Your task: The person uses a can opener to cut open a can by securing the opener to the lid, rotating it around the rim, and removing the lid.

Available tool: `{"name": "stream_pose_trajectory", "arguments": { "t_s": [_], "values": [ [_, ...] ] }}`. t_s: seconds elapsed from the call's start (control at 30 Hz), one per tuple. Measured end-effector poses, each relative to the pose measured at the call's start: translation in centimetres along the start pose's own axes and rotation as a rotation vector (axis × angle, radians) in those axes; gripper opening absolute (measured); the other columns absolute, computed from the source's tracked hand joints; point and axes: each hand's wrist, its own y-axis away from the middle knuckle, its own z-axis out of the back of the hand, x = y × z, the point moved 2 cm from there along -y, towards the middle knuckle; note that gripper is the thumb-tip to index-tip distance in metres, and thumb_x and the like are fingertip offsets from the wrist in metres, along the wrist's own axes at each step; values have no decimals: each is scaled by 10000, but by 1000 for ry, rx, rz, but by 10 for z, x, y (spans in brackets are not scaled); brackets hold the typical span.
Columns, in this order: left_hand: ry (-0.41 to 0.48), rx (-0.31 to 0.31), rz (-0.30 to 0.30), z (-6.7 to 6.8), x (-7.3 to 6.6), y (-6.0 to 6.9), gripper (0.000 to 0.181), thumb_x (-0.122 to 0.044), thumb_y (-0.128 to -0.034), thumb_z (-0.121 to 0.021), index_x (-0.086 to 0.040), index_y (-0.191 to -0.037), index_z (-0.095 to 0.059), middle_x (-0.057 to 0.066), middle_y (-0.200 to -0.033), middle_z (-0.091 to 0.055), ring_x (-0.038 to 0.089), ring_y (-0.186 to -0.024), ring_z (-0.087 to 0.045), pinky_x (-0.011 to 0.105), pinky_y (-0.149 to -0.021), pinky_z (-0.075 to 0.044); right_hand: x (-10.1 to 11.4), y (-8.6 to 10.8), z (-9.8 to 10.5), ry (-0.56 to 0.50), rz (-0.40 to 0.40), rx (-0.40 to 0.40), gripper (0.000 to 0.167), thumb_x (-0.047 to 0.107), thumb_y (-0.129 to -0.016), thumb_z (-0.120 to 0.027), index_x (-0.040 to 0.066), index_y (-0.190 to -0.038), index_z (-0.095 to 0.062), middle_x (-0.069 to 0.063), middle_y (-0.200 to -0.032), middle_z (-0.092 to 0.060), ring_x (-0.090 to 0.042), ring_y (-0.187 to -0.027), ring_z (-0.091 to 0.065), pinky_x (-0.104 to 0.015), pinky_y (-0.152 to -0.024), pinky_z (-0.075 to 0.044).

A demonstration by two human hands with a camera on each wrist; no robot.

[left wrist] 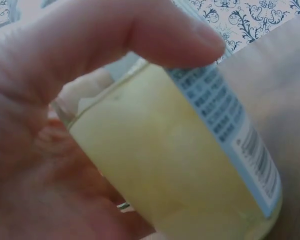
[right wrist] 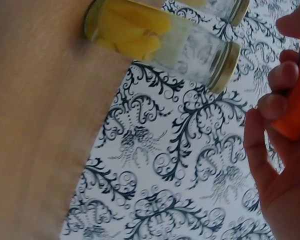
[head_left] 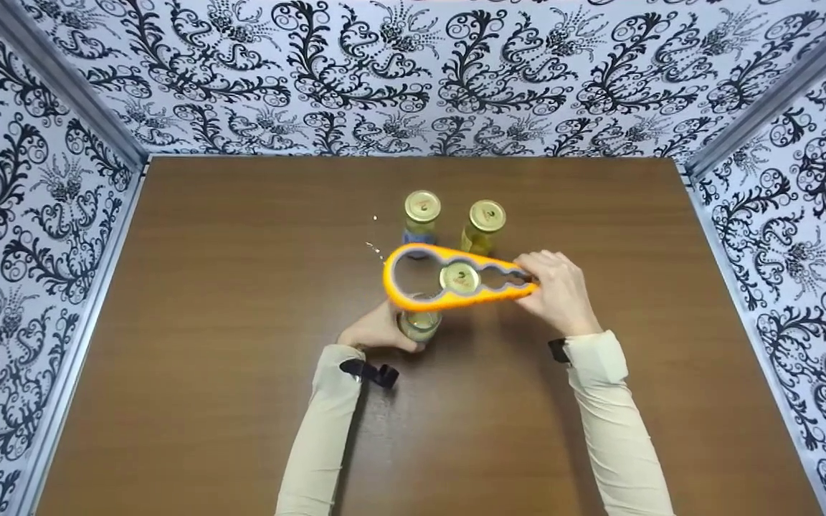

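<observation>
2 cream sleeves | turned-back cuff | 2 black wrist straps

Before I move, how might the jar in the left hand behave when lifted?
The jar looks like glass, so probably stiff and breakable. Pale contents fill much of it, suggesting some heft. Its top looks open, so tilting might spill them.

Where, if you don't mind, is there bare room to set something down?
Bare tabletop lies between the left sleeve and left wall, and between the right sleeve and right wall. Two lidded jars, the orange opener and held jar crowd the middle.
</observation>
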Motion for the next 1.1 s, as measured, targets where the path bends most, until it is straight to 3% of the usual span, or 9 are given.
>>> {"name": "stream_pose_trajectory", "arguments": {
  "t_s": [0.1, 0.2, 0.33, 0.43, 0.57, 0.7, 0.77, 1.1],
  "values": [
    [-21, -5, -27, 4, -4, 2, 654, 132, -644, -761, 89, -1247, -514, 131, -1135, -618, 249, -1066, -553, 358, -997, -390, -4, 8, 1, 3, -81, -14, 236, 108, -641, -803, 82, -828, -661, -13, -689, -565, -248, -625, -506, -400, -604, -406],
    [-33, -20, -83, 9, -16, 4, 603, 168, -638, -738, 124, -1204, -536, 119, -1079, -637, 217, -1022, -561, 343, -978, -398, -9, 17, 3, 14, -141, -32, 235, 128, -643, -809, 83, -823, -664, -22, -683, -571, -264, -616, -517, -413, -597, -414],
    [6, -75, -95, 19, -28, 9, 585, 160, -635, -728, 134, -1188, -538, 63, -1062, -639, 191, -1018, -560, 340, -983, -392, -14, 27, 5, 40, -203, -43, 220, 142, -659, -808, 94, -810, -655, -21, -683, -577, -277, -618, -522, -417, -591, -414],
    [63, -127, -81, 26, -26, 9, 571, 177, -628, -712, 129, -1172, -546, 38, -1039, -639, 187, -1000, -563, 346, -980, -393, -17, 35, 6, 56, -248, -46, 215, 161, -663, -814, 114, -798, -654, -21, -692, -587, -294, -619, -531, -429, -571, -421],
    [94, -168, -83, 35, -14, 5, 590, 188, -625, -706, 125, -1189, -543, 147, -1057, -641, 212, -1007, -570, 365, -986, -391, -22, 45, 8, 78, -294, -43, 214, 159, -644, -811, 135, -791, -658, -28, -709, -605, -315, -619, -549, -457, -541, -430],
    [76, -190, -54, 44, -13, 6, 596, 162, -640, -716, 110, -1208, -543, 246, -1107, -616, 195, -1010, -570, 355, -988, -389, -27, 52, 8, 82, -320, -37, 219, 128, -629, -801, 137, -794, -658, -31, -712, -604, -317, -623, -551, -463, -540, -427],
    [76, -190, -34, 49, -21, 8, 592, 176, -645, -701, 125, -1211, -535, 291, -1118, -598, 207, -1005, -566, 363, -983, -388, -28, 55, 9, 79, -330, -34, 222, 113, -621, -796, 134, -792, -656, -32, -701, -590, -314, -613, -539, -462, -536, -421],
    [101, -160, -32, 77, -15, 4, 547, 198, -665, -657, 142, -1192, -524, 299, -1043, -612, 197, -900, -579, 317, -880, -431, -30, 64, 5, 74, -309, -17, 238, 135, -617, -824, 140, -768, -640, -15, -687, -566, -284, -599, -518, -444, -528, -411]
  ]
}}
